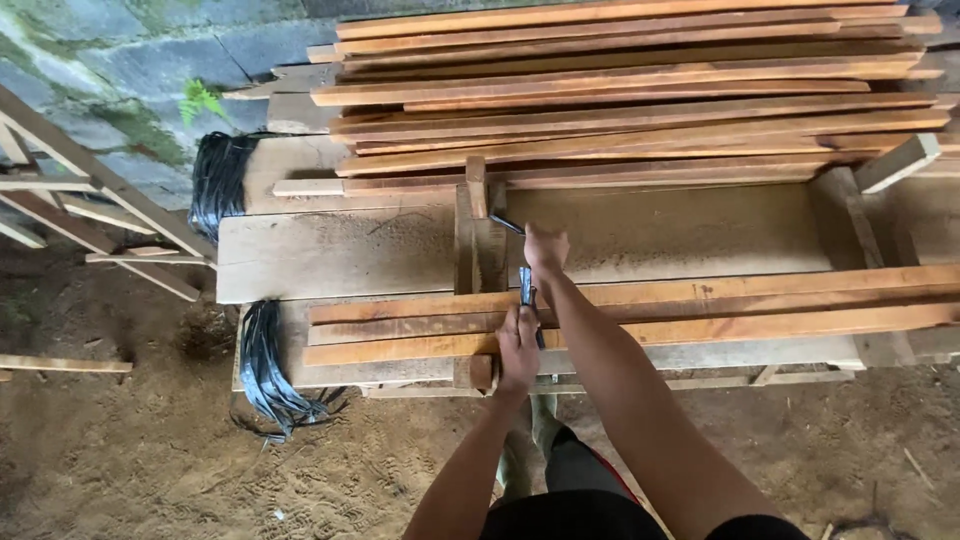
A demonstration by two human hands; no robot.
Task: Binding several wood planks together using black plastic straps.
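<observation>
left hand (517, 350) is clamped around the lower end of a dark metal tool (526, 292), pressing it onto the front wooden slats (640, 322). right hand (545, 250) is closed on the tool's upper end, apparently to steady it; the tip (505, 223) meets an upright wooden block (478, 235). the slats lie flat and parallel across the counter (340, 255), a rough, dusty plank surface. behind, a stack of reddish sawn slats (630, 90) lies lengthwise. bundles of black strapping (265, 375) hang at the counter's left edge over the sandy floor (150, 450).
</observation>
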